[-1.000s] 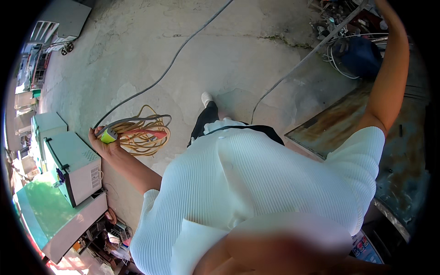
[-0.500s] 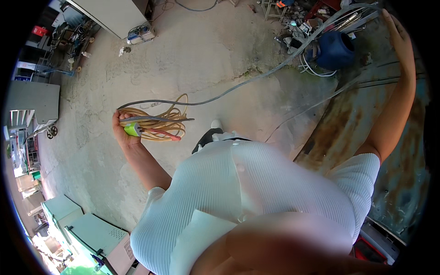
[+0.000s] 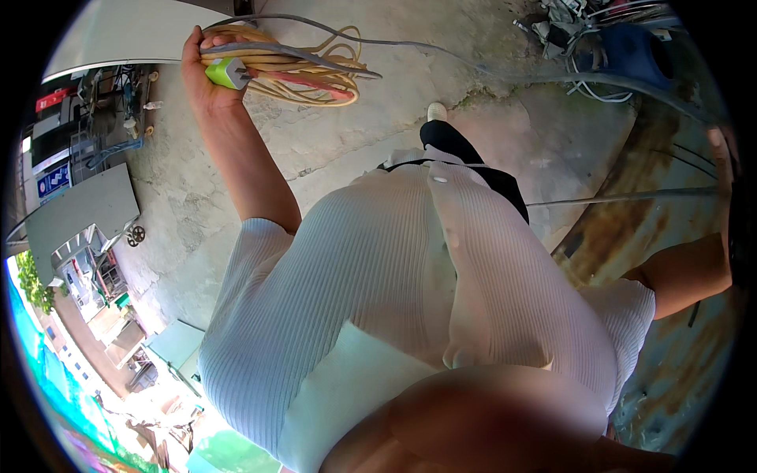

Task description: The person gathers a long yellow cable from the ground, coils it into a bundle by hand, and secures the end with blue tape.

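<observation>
The left hand [image 3: 202,69] was raised at the upper left of the view, its fingers clenched around a coil of yellowish cable [image 3: 307,65] with a reddish strand in it. A bright green block [image 3: 227,72] sat in the palm against the coil, and a grey cord [image 3: 300,54] lay across the loops. The bundle hung clear of the concrete floor [image 3: 339,134] below. The right arm reached out toward the right rim, where the right hand [image 3: 719,146] was mostly cut off; whether it gripped anything could not be told. A thin metal rod [image 3: 623,197] ran near it. A blue container [image 3: 631,51] with loose wires stood at the upper right.
</observation>
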`<control>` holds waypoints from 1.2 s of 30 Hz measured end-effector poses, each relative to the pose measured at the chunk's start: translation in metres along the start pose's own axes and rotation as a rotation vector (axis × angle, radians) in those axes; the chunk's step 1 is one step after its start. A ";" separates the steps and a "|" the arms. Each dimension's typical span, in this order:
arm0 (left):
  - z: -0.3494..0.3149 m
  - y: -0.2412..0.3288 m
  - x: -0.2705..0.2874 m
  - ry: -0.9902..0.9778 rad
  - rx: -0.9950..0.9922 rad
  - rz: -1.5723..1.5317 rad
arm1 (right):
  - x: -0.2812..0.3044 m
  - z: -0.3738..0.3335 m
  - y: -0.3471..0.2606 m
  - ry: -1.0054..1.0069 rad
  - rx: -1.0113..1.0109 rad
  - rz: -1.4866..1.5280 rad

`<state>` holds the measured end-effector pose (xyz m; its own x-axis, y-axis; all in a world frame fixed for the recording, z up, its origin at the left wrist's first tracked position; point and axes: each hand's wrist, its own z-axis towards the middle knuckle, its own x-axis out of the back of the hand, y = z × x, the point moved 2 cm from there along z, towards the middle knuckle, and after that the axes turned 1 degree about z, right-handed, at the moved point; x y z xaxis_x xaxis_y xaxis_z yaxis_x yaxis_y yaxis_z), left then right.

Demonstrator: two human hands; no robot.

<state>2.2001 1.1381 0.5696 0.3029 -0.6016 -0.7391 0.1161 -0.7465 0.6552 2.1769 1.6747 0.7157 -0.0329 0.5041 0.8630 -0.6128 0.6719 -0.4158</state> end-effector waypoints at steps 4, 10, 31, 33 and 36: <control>-0.018 0.017 -0.052 -0.152 0.155 0.025 | -0.059 0.031 -0.027 -0.376 0.065 0.197; 0.007 -0.021 -0.089 -0.196 0.291 0.330 | -0.100 0.119 -0.098 -0.639 0.372 0.422; 0.191 -0.026 -0.150 -0.985 0.824 1.192 | -0.300 0.177 0.080 0.676 -0.666 1.190; 0.149 -0.023 -0.148 -0.917 0.846 1.236 | -0.392 0.118 0.131 0.594 -0.663 0.834; 0.153 0.004 -0.171 -0.977 0.904 1.225 | -0.460 0.125 0.139 0.636 -0.937 0.883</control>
<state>2.0040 1.1947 0.6748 -0.8323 -0.5542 0.0118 -0.3175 0.4941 0.8094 2.0078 1.4683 0.2968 0.3842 0.9214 0.0591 0.1658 -0.0059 -0.9861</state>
